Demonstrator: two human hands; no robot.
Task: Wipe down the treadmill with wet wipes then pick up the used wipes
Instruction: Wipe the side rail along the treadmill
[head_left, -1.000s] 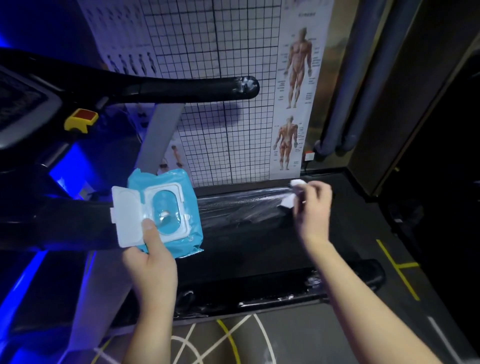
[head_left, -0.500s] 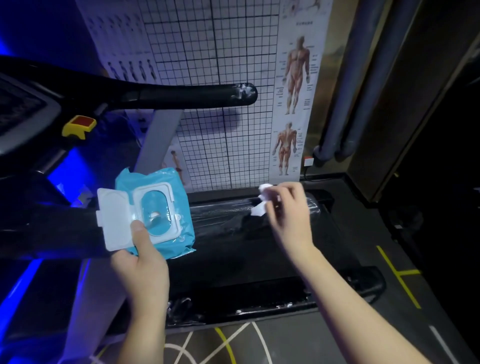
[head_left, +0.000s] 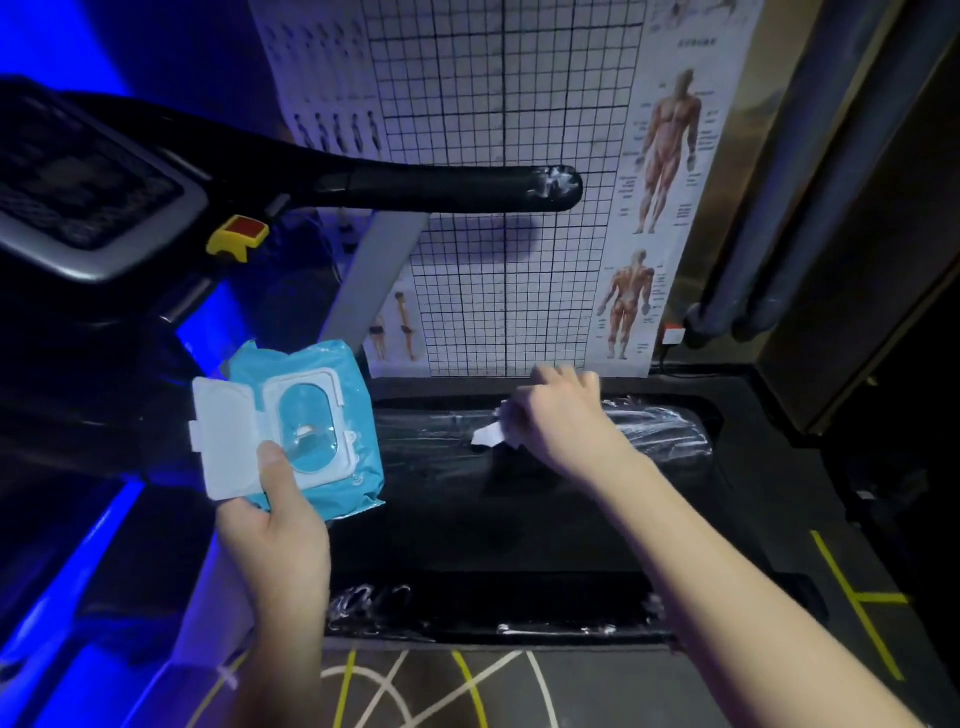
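The left hand (head_left: 270, 525) is nearest. It grips a soft blue pack of wet wipes (head_left: 363, 441) with its thumb on top. The pack's white flip lid (head_left: 223, 431) stands open. Under both arms lies the big black treadmill (head_left: 519, 530). Farther out, the right hand (head_left: 561, 421) reaches to the treadmill's shiny plastic-wrapped front cover (head_left: 654, 421). The hand is blurry, but its fingers seem curled round a small crumpled white wet wipe (head_left: 488, 435), which touches the cover. Higher up is the black handrail (head_left: 415, 192). Behind it hangs a white grid poster with muscle pictures (head_left: 519, 260).
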